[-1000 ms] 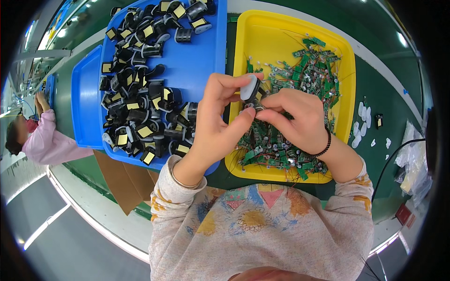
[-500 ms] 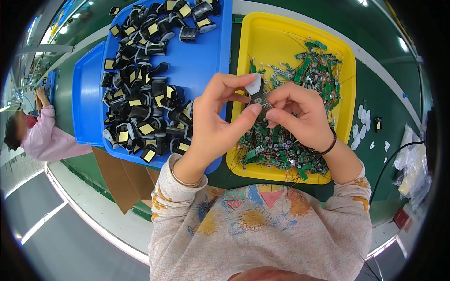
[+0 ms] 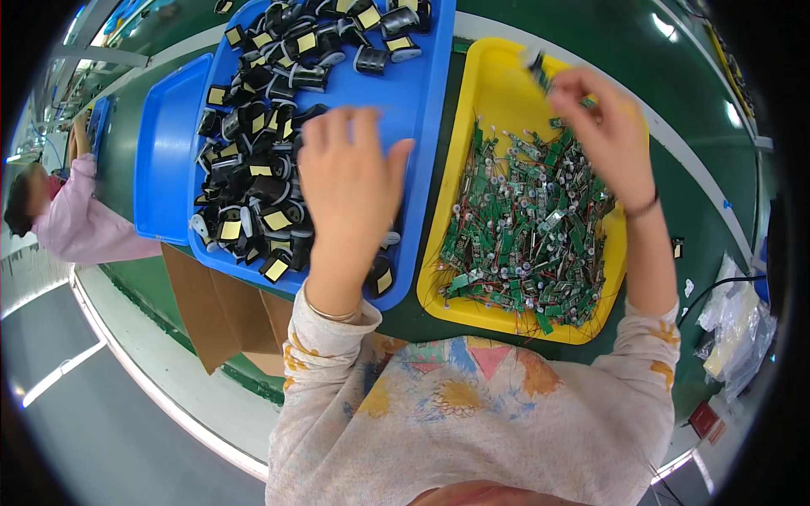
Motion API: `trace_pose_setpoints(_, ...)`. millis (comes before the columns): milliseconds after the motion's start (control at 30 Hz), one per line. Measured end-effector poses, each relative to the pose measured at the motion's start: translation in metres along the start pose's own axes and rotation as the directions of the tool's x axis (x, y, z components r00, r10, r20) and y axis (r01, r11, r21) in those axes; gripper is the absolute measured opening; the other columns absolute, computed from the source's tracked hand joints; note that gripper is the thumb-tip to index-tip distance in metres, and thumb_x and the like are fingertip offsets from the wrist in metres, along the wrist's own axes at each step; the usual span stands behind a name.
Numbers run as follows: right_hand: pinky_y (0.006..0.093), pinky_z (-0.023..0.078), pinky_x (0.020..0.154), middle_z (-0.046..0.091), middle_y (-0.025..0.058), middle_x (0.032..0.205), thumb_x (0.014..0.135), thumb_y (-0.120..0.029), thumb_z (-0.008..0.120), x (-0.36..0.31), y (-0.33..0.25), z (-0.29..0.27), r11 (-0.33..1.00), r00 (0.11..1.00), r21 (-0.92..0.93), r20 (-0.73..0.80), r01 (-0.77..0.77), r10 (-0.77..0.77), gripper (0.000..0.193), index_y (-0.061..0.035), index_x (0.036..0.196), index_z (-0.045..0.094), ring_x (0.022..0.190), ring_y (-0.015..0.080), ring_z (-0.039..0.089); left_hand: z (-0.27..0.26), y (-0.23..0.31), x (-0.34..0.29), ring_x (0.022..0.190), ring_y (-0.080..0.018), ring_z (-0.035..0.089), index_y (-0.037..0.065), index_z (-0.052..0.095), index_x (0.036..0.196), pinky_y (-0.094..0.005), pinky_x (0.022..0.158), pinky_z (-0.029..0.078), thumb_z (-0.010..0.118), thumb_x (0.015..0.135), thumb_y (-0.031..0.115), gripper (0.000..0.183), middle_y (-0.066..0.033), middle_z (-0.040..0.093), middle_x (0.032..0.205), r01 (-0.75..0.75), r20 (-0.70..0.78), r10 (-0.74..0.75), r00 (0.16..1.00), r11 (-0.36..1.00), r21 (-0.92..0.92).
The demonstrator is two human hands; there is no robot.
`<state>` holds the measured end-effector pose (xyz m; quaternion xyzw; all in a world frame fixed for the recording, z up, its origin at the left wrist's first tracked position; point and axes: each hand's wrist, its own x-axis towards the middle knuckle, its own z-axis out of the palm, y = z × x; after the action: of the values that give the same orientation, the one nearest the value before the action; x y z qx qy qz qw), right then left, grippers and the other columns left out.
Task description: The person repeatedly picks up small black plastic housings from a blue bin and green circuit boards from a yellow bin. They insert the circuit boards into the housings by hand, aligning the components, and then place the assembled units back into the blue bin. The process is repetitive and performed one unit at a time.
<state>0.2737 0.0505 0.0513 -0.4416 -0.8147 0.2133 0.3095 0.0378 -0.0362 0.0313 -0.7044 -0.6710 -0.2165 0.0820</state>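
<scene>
My left hand (image 3: 350, 181) is over the blue tray (image 3: 426, 126), back up, fingers stretched and thumb apart, with nothing seen in it. Beneath and beside it lie many small black curved housings (image 3: 257, 181) with pale yellow pads and grey rims. My right hand (image 3: 603, 126) is raised over the far right part of the yellow tray (image 3: 494, 72), its fingers pinching a small circuit board (image 3: 537, 72) with a dark and whitish end, smeared by motion. Below it, a heap of green circuit boards (image 3: 531, 228) with thin wires fills much of the yellow tray.
An empty-looking smaller blue tray (image 3: 173, 152) stands left of the large one. An open cardboard box (image 3: 224, 308) is below it. Clear plastic bags (image 3: 734, 329) and a black cable (image 3: 717, 287) lie at the right. A person in pink (image 3: 93, 215) works at the far left.
My hands have parted. The left has moved left, off the piece, to the black housings; the right has moved up and right with the piece. The view has shifted slightly.
</scene>
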Motion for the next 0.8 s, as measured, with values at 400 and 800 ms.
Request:
trace_pose_setpoints(400, 0.0315, 0.047, 0.072, 0.062, 0.0084, 0.087, 0.079, -0.020, 0.060, 0.069, 0.173, -0.013, 0.926, 0.999, -0.373, 0.002, -0.048, 0.052, 0.022, -0.0057, 0.095, 0.057, 0.080, 0.0227, 0.060, -0.005, -0.030, -0.001, 0.072, -0.0215, 0.059, 0.011, 0.055, 0.094, -0.0315, 0.060, 0.046, 0.071, 0.063, 0.011, 0.035, -0.0047, 0.060, 0.079, 0.271, 0.229, -0.250, 0.941, 0.961, -0.062)
trace_pose_setpoints(800, 0.0366, 0.044, 0.071, 0.056, 0.0083, 0.076, 0.068, -0.022, 0.067, -0.008, 0.023, 0.034, 0.934, 0.942, -0.330, 0.335, 0.139, -0.021, 0.019, -0.0068, 0.074, 0.057, 0.080, 0.0269, 0.053, 0.015, -0.010, -0.003, 0.069, -0.0201, 0.059, 0.005, 0.057, 0.090, -0.0289, 0.064, 0.047, 0.064, 0.065, -0.004, 0.027, -0.0076, 0.060, 0.073, 0.087, 0.269, 0.022, 0.963, 0.918, -0.387)
